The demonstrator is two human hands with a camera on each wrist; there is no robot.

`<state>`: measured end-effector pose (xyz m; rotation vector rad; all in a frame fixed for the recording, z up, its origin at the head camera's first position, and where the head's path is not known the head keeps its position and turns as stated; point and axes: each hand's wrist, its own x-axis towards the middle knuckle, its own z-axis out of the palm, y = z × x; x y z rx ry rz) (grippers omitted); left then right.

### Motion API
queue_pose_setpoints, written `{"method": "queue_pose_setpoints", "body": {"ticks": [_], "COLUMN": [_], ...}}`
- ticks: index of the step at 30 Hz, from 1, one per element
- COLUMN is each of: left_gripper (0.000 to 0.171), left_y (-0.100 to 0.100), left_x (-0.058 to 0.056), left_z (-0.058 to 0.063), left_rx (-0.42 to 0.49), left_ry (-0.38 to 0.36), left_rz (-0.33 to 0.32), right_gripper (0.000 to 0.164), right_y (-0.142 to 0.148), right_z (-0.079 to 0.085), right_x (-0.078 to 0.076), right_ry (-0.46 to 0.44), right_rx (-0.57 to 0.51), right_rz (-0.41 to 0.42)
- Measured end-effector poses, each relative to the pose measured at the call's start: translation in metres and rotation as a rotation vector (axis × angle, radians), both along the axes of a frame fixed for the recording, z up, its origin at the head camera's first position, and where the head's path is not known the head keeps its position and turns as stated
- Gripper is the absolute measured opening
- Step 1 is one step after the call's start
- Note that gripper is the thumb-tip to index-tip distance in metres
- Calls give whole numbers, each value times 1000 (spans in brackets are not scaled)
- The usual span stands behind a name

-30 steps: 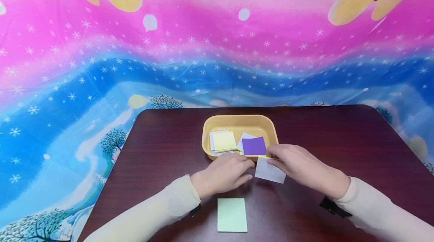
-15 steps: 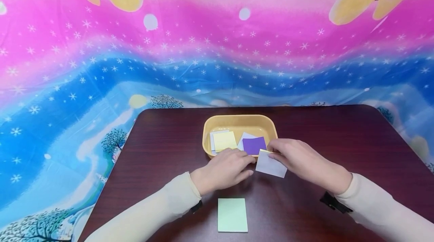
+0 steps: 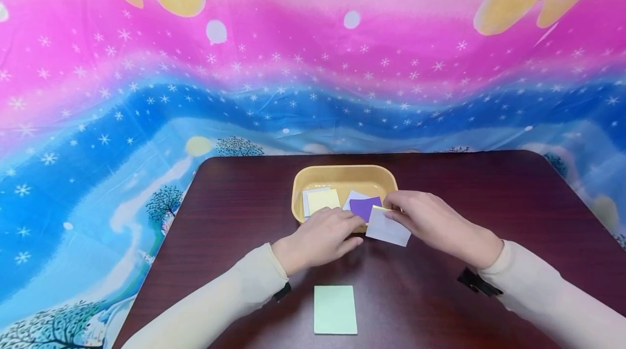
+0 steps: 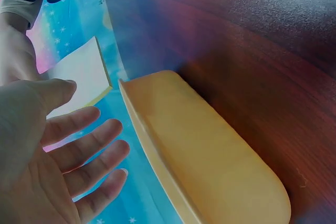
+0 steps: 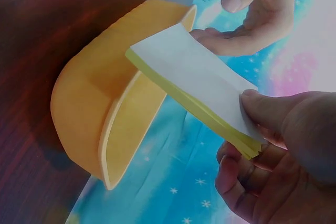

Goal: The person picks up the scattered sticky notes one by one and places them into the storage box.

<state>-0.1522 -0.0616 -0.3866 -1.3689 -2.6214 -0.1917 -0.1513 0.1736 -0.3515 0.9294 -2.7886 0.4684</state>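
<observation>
Between thumb and fingers my right hand [image 3: 437, 221] pinches a sticky note pad [image 5: 194, 74] with a white back and yellow edges. In the head view that pad is tilted in front of the yellow plastic box [image 3: 349, 176], near its front right. My left hand [image 3: 315, 240] hovers at the box's front rim, its fingers loosely extended and holding nothing in the left wrist view. Inside the box lie a pale yellow pad [image 3: 324, 198] on a whitish one at left, and a purple pad [image 3: 363, 210] over another whitish one at right. My left fingers partly hide the contents.
A pale green sticky note pad [image 3: 335, 310] lies on the dark wooden table [image 3: 235, 197], towards the near edge. Behind the table hangs a colourful printed cloth [image 3: 303, 66] with snowflakes.
My right hand has raised the yellow-edged pad up and slightly left, closer to the box. My left hand has shifted a little forward over the front rim. The green pad has stayed put.
</observation>
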Motion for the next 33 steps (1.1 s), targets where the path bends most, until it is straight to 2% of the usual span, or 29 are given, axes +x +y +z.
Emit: {"method": "queue_pose_setpoints", "body": {"ticks": [10, 22, 33], "left_gripper": [30, 32, 36], "left_y": [-2, -4, -8], "left_x": [-6, -16, -21], "left_z": [3, 6, 10], "left_rx": [50, 70, 60], "left_ry": [-12, -6, -18], "left_rz": [-4, 42, 81], "right_gripper": [7, 9, 7], "right_y": [0, 1, 0], "right_z": [1, 5, 2], "right_x": [-11, -21, -33], "right_ry": [-18, 41, 48], "right_rx": [-27, -71, -127], "right_rz": [-2, 18, 19]}}
